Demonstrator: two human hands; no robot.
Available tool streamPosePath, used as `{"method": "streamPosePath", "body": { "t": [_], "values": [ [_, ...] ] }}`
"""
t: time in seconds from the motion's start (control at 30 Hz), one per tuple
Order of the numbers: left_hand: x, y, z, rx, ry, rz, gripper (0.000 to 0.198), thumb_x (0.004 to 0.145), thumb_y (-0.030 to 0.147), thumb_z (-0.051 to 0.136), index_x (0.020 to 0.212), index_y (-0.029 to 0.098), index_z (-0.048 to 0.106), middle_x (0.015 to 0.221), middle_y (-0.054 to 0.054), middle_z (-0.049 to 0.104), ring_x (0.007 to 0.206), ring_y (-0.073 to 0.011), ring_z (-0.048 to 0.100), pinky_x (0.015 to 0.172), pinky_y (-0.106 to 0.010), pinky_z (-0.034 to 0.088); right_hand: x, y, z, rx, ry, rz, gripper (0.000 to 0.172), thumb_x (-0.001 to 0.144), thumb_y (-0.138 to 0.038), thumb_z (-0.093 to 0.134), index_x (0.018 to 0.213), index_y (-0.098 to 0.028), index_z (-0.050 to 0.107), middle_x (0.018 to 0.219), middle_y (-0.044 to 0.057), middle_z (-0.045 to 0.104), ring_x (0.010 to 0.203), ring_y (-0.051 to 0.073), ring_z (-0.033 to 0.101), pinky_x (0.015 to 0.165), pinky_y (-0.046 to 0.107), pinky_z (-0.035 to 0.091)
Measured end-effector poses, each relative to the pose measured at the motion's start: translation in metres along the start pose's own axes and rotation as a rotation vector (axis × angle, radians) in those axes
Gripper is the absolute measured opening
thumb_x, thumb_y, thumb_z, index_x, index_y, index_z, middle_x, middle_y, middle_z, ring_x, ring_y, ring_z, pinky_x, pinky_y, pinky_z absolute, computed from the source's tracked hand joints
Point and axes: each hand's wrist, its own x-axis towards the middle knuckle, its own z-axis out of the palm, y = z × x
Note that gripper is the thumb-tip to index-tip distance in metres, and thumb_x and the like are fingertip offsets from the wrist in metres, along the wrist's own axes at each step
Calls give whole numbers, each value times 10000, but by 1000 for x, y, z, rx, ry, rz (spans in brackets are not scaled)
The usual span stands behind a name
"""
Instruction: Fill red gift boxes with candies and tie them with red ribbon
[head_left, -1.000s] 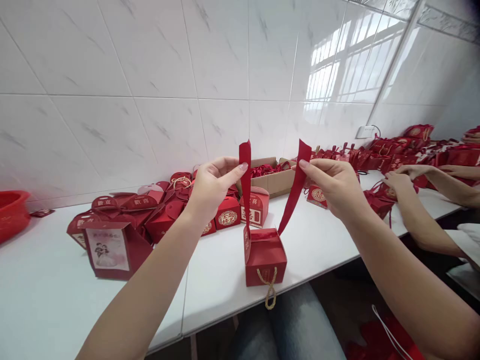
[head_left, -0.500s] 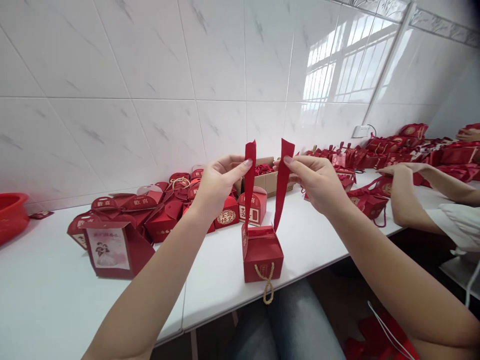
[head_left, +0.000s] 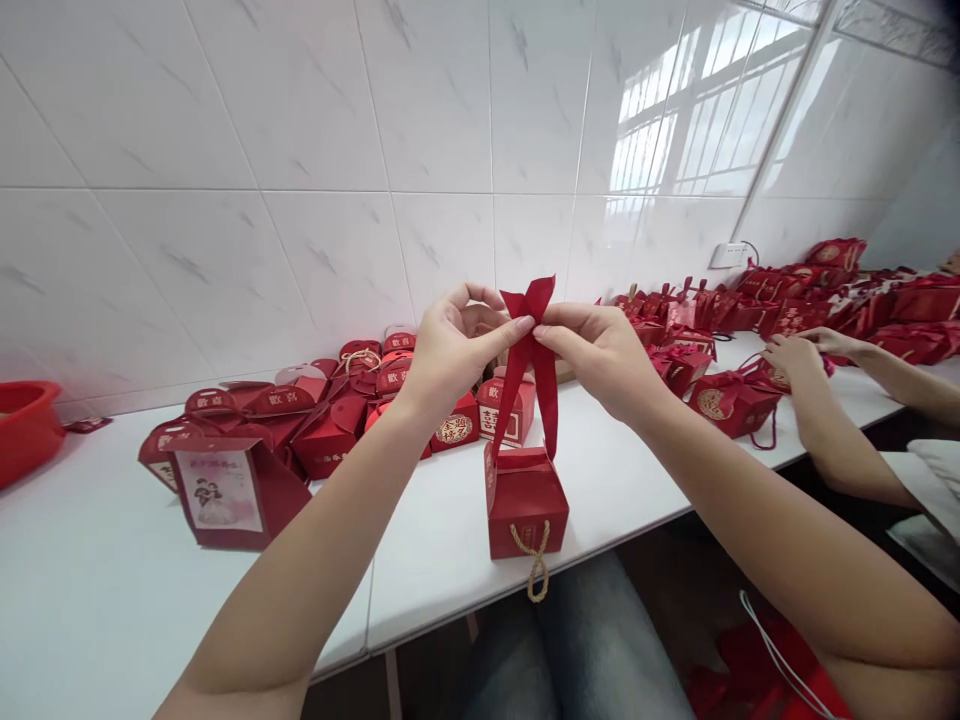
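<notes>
A small red gift box (head_left: 528, 505) stands near the front edge of the white table, with a twisted gold cord loop (head_left: 537, 572) hanging down its front. From its top rises a red ribbon (head_left: 550, 410) in two strands. The strands cross above the box, their loose ends sticking up. My left hand (head_left: 474, 335) pinches the ribbon at the crossing from the left, thumb and fingertips closed. From the right, my right hand (head_left: 589, 345) pinches it at the same spot, and the fingertips of both hands nearly touch.
Several red gift boxes (head_left: 330, 432) crowd the table at left, one bearing a printed couple (head_left: 225, 490). A red basin (head_left: 26, 430) stands far left. At right, another person's hands (head_left: 802, 355) work beside more red boxes (head_left: 735, 400). A tiled wall (head_left: 315, 120) runs behind.
Both my hands have come together, bringing the two separate upright ribbon strands into a crossing. The box stays in place. The other person's hands have shifted.
</notes>
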Motion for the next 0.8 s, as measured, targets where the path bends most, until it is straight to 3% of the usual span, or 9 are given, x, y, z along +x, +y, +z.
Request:
{"method": "streamPosePath", "body": {
  "t": [0.2,0.4,0.5,0.63,0.8],
  "values": [
    [2,0,1,169,19,34,357,640,338,801,869,179,578,702,8,652,620,-124,634,579,-238,506,1,3,-3,92,-4,99,255,785,-438,671,789,-184,681,648,-8,630,564,102,587,511,231,496],
    [3,-3,3,210,14,45,373,648,383,795,882,182,584,773,-18,688,703,-157,665,635,-268,529,10,8,-11,284,-33,298,253,761,-413,716,716,-172,649,568,-45,529,492,59,497,493,202,439],
    [3,-6,0,89,-130,-91,321,717,386,743,903,167,601,839,-43,701,756,-163,671,703,-299,534,13,10,-15,405,-75,397,212,770,-366,719,736,-169,647,602,-38,559,513,62,513,523,203,450],
    [4,-10,-7,-32,-375,-251,230,810,380,646,810,151,666,811,-49,703,740,-135,647,753,-292,513,14,13,-21,448,-195,413,213,803,-383,681,752,-179,645,668,-22,593,585,87,552,586,233,478],
    [6,-9,-13,-54,-393,-280,201,794,321,622,682,168,687,716,-49,680,674,-154,623,684,-304,511,11,10,-30,193,-357,321,285,835,-467,600,878,-196,678,790,29,659,737,148,606,694,306,511]
  ]
}}
